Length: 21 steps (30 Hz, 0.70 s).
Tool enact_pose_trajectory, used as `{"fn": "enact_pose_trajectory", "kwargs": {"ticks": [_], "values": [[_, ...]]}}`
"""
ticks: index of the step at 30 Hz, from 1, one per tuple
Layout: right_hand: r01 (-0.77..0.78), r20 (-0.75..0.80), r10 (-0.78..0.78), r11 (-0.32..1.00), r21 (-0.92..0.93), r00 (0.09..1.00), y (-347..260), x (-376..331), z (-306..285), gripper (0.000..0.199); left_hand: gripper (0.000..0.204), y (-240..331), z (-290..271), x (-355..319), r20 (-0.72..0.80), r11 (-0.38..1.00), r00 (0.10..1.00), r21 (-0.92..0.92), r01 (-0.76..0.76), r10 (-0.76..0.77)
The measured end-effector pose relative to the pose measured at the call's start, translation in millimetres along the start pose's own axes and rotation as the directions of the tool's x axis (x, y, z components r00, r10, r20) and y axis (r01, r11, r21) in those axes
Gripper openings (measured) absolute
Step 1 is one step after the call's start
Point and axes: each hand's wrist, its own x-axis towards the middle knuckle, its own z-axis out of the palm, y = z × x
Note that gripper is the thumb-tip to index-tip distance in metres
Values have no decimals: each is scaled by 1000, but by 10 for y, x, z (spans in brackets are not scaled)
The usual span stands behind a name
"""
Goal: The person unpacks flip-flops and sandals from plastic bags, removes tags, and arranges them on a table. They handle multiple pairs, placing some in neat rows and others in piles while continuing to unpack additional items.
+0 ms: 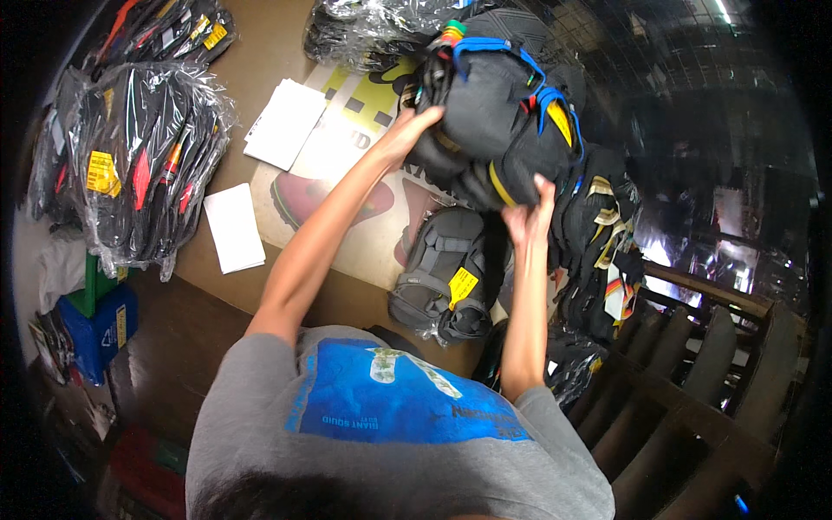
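Both arms reach forward over the table to a dark grey bag (pixel 496 97) with blue trim and a yellow tag. My left hand (pixel 411 135) is closed on the near left edge of the dark bags there. On the near right side my right hand (pixel 530 212) has its thumb up and its fingers wrapped under the dark fabric, slightly blurred. Where one bag ends and another begins is hard to make out. Just nearer to me lies a grey backpack (pixel 438 264) with a yellow tag, apart from both hands.
Plastic-wrapped bags (pixel 143 165) are stacked at the left, with another wrapped bundle (pixel 364 30) at the back. White paper sheets (pixel 286 124) lie on the printed board (pixel 329 186). Dark bags and straps (pixel 598 225) crowd the right. A blue bin (pixel 100 334) stands lower left.
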Motion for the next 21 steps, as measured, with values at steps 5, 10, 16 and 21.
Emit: {"fn": "enact_pose_trajectory", "kwargs": {"ticks": [5,10,16,21], "values": [[-206,52,217,964,-167,975,714,-1338,-277,42,83,-126,-629,-1529,13,959,989,247,141,-149],[-312,174,329,943,-116,928,1660,-1939,-162,73,113,-495,-1226,-2799,-215,875,911,270,401,-351],[-60,-71,704,-41,-997,707,1296,-1628,-137,45,78,-806,-1453,-3059,-347,712,726,196,675,-593],[284,396,297,357,-890,869,457,-542,-283,18,40,-454,-1238,-2970,-331,501,868,716,486,-369]]}}
